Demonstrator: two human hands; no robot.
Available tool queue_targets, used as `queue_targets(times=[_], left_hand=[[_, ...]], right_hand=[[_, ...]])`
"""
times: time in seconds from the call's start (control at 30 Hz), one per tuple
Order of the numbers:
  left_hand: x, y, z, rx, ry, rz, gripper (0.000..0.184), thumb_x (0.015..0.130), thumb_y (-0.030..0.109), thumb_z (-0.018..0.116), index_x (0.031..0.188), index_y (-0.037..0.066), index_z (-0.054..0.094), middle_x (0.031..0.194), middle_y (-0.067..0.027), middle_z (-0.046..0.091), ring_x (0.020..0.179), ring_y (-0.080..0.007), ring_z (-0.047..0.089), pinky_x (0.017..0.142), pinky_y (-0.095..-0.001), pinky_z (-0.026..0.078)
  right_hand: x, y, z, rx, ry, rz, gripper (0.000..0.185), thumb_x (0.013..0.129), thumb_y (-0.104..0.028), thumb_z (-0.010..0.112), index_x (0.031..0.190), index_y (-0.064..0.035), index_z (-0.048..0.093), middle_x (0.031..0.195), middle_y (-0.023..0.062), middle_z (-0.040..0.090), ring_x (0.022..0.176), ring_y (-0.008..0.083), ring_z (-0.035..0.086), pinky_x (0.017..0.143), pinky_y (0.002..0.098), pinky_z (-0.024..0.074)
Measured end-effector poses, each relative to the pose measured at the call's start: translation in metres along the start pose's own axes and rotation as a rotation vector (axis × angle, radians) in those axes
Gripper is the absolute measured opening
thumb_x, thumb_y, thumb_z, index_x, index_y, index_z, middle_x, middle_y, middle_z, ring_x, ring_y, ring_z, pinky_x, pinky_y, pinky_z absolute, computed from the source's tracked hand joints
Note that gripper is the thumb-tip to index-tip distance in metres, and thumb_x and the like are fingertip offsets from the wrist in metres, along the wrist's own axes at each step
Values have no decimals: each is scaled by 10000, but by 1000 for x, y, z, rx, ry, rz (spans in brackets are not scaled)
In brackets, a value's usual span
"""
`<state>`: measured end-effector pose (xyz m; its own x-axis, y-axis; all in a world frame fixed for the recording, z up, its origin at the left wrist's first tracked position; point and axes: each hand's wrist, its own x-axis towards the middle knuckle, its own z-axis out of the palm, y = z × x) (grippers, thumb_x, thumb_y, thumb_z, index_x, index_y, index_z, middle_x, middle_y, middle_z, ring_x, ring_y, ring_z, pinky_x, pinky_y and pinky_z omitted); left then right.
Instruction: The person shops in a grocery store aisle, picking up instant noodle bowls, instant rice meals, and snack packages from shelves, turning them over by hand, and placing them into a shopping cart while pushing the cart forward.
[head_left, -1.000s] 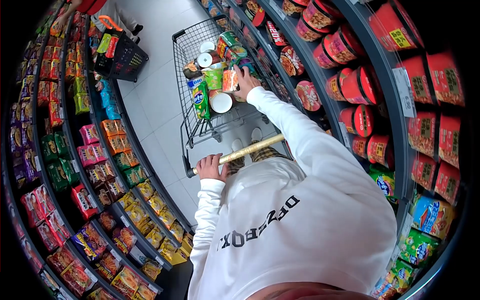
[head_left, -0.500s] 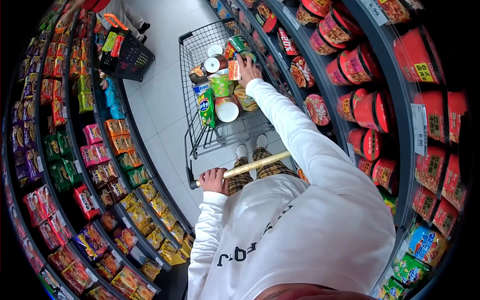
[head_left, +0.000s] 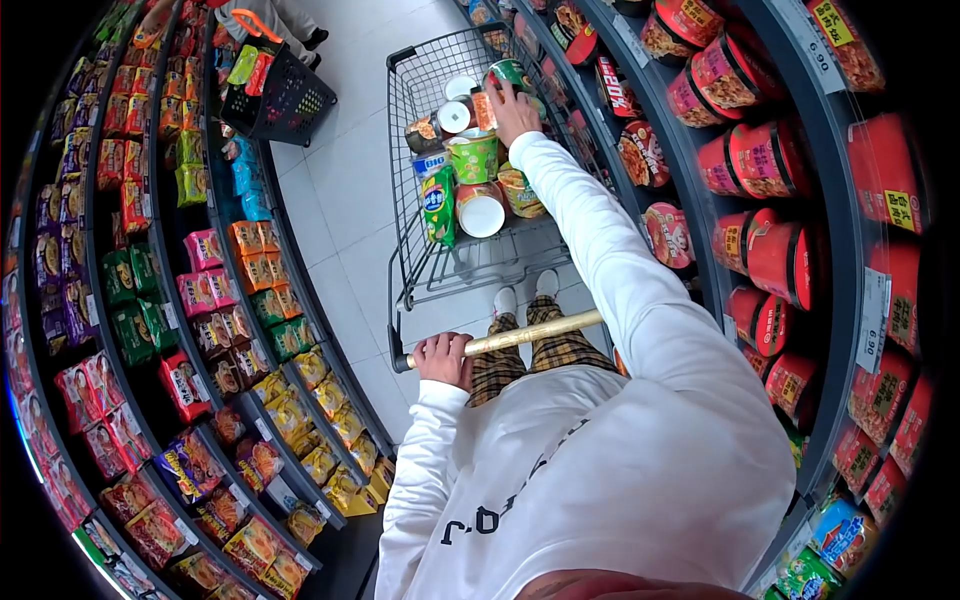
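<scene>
**Shopper's 2 hands at work on a loaded cart between noodle shelves**

From where I stand, the wire cart [head_left: 425, 70] sits in the aisle, its handle edge towards a person in a white long-sleeved top and plaid trousers. The left hand [head_left: 444, 360] is closed around the handle [head_left: 535, 332], close to its left end. The right hand [head_left: 515, 115] reaches over the right half of the cart, fingers narrowed on a red-and-white container [head_left: 484, 110], which it holds near the far right corner. A green tub [head_left: 510, 72] is just beyond those fingers.

At the container's left is a white-lidded cup [head_left: 454, 117], and a dark-sided bowl [head_left: 423, 132] sits by the cart's left edge. Nearer the handle come a light-green cup [head_left: 472, 160], a yellow cup [head_left: 521, 192] towards the right edge, and a tilted cup [head_left: 481, 215] with its pale round end showing. A green packet [head_left: 437, 205] stands along the left edge.

Red tubs [head_left: 780, 265] fill the shelf on the right, where price tags read 6.90; bagged noodles line the left shelf. Further up the aisle, a dark basket [head_left: 275, 108] with an orange handle is near another person's legs [head_left: 285, 30].
</scene>
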<state>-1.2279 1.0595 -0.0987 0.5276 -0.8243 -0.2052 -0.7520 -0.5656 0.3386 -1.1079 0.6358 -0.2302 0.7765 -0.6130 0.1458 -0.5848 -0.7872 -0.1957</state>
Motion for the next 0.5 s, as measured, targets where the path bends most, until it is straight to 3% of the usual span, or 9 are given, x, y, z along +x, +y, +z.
queue_targets(times=[0.07,0.13,0.2,0.27,0.33,0.4,0.43,0.47,0.5], left_hand=[[1,-1,0,-3,1,1,273,814,200,699,1079,159,652,1064,-34,626,1051,-276,567,986,-484,350],[4,-3,-1,-10,13,17,271,812,197,699,1076,160,653,1064,-34,625,1051,-277,567,986,-485,350],[6,-3,0,-29,15,7,271,816,186,691,1083,161,654,1067,-36,620,1050,-276,562,989,-487,348],[5,-6,5,-20,31,15,291,786,195,701,1070,160,650,1059,-44,618,1042,-270,563,987,-486,350],[11,-9,8,-14,48,31,312,756,204,711,1057,158,646,1050,-53,615,1034,-265,565,986,-485,351],[17,-10,9,64,-106,-82,286,748,270,730,993,152,637,970,-61,643,949,-274,606,958,-479,375],[24,-15,14,113,-151,-82,284,742,323,746,928,141,632,901,-69,665,875,-277,645,882,-456,428],[42,-7,2,167,-388,-172,263,751,311,728,927,120,685,912,-68,681,884,-276,670,823,-433,501],[54,-3,-3,180,-439,-193,251,755,297,715,929,117,708,928,-71,687,905,-277,675,815,-416,528]], right_hand=[[-7,-4,8,67,-71,-65,716,813,-62,689,1452,-160,381,1419,173,409,1031,392,620,867,471,529],[-16,-6,26,375,-211,-40,636,852,-40,612,1445,-129,400,1414,219,452,1071,416,612,925,486,508],[-43,-12,19,650,-312,-23,510,887,-48,542,1390,-94,475,1321,243,557,1106,407,609,962,466,490],[-70,-17,20,662,-395,-64,416,917,-121,548,1331,-72,541,1173,241,650,1083,392,628,955,445,497],[-104,-14,5,793,-498,-198,374,928,-182,575,1282,-60,582,1142,236,664,1058,387,645,921,435,510],[-153,-14,-56,836,-510,-212,374,931,-211,594,1275,-63,587,1132,229,668,1052,371,651,907,416,515],[-177,-15,-83,832,-494,-158,342,923,-229,606,1221,-60,607,1143,208,668,1067,379,638,902,430,516],[-202,-15,-104,827,-474,-103,315,915,-247,617,1167,-58,627,1154,188,667,1082,387,625,898,443,516],[-231,-14,-114,778,-333,-111,293,910,-243,619,1138,-59,628,1166,178,660,1047,386,634,875,448,522]])
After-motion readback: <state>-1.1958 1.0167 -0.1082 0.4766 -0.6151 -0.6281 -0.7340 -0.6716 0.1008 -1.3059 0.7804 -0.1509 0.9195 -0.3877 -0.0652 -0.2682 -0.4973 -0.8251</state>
